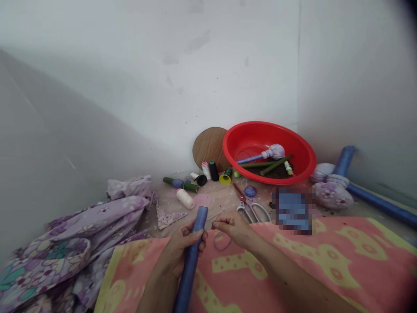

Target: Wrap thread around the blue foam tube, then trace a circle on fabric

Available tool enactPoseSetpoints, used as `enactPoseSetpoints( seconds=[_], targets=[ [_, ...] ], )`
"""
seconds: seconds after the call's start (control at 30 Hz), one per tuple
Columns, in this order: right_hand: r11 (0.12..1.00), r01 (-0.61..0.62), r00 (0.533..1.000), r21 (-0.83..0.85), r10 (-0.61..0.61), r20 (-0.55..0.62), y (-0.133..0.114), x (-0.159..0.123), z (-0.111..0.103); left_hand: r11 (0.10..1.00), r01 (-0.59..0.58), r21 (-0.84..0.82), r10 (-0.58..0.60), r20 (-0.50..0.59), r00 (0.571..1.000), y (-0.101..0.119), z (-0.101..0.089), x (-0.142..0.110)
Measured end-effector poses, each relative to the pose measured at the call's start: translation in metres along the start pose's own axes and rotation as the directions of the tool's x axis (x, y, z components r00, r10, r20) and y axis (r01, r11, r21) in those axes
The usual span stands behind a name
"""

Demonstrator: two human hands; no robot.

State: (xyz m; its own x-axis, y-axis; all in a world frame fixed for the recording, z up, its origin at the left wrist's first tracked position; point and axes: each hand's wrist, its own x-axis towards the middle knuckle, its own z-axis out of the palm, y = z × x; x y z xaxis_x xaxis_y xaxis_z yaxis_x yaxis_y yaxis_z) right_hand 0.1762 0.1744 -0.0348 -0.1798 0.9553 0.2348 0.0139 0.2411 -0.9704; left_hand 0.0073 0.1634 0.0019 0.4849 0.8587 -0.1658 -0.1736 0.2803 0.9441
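Note:
A smooth blue fabric-covered stick (189, 274) slants upward in front of me, and my left hand (177, 245) is closed around its upper part. Just to the right, my right hand (236, 229) is closed in a pinch on a thin purple thread (222, 249). The thread hangs in a loop below the fingers, over the pink and yellow cloth (241, 291). Beyond my right hand lie scissors (249, 204) with silver handles and reddish blades, and a small ball of purple thread (250, 191).
Crumpled purple floral fabric (107, 221) lies left. Several thread spools (213, 170), a thread-wound green stick (181, 184) and a cardboard disc (210, 148) sit by the wall. A red basin (270, 128) holds sticks. Right are fabric-wrapped bundles (334, 193) and a pixelated rectangle (293, 211).

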Motion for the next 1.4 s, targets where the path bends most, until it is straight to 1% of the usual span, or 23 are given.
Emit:
enactPoseSetpoints(
  seconds=[0.13,0.23,0.4,0.57,0.7,0.83,0.97,1.07,1.17,1.27,1.33,1.4],
  targets=[
    [1.0,0.008,1.0,-0.013,-0.007,0.001,0.001,0.0,0.0,0.998,-0.003,-0.058,0.007,0.065,0.998,0.002,-0.002,-0.003],
    [0.997,0.045,0.999,-0.06,-0.044,0.019,0.001,-0.001,0.0,0.999,-0.026,-0.039,0.028,0.066,0.997,0.001,-0.002,-0.004],
    [0.974,0.153,0.988,-0.167,-0.145,0.059,0.001,-0.004,0.0,0.992,-0.03,0.122,0.033,-0.024,0.999,0.001,0.0,-0.003],
    [0.961,0.164,0.986,-0.224,-0.15,0.077,-0.001,-0.005,0.001,0.958,-0.03,0.287,0.069,-0.128,0.989,0.002,0.004,-0.002],
    [0.945,0.195,0.98,-0.262,-0.175,0.097,0.001,-0.006,0.0,0.896,-0.019,0.443,0.107,-0.175,0.979,-0.001,0.007,0.001],
    [0.916,0.231,0.972,-0.328,-0.201,0.121,0.006,-0.006,-0.001,0.808,-0.014,0.589,0.147,-0.179,0.973,-0.005,0.009,0.002],
    [0.875,0.252,0.966,-0.413,-0.206,0.153,0.009,-0.006,-0.001,0.718,-0.03,0.695,0.174,-0.137,0.975,-0.007,0.01,0.002],
    [0.856,0.266,0.962,-0.443,-0.21,0.173,0.01,-0.006,-0.001,0.624,-0.034,0.781,0.197,-0.115,0.974,-0.006,0.011,0.001],
    [0.851,0.271,0.962,-0.45,-0.219,0.166,0.01,-0.006,-0.001,0.475,-0.05,0.878,0.256,-0.083,0.963,-0.001,0.012,-0.002],
    [0.843,0.312,0.95,-0.437,-0.264,0.168,0.007,-0.007,0.0,0.306,-0.024,0.952,0.298,-0.072,0.952,0.006,0.015,-0.007],
    [0.818,0.361,0.932,-0.449,-0.31,0.185,0.004,-0.008,0.0,0.202,0.019,0.979,0.281,-0.076,0.957,0.011,0.018,-0.011],
    [0.764,0.409,0.912,-0.499,-0.354,0.207,0.0,-0.01,0.0,0.097,0.058,0.994,0.241,-0.08,0.967,0.013,0.021,-0.013]
  ],
)
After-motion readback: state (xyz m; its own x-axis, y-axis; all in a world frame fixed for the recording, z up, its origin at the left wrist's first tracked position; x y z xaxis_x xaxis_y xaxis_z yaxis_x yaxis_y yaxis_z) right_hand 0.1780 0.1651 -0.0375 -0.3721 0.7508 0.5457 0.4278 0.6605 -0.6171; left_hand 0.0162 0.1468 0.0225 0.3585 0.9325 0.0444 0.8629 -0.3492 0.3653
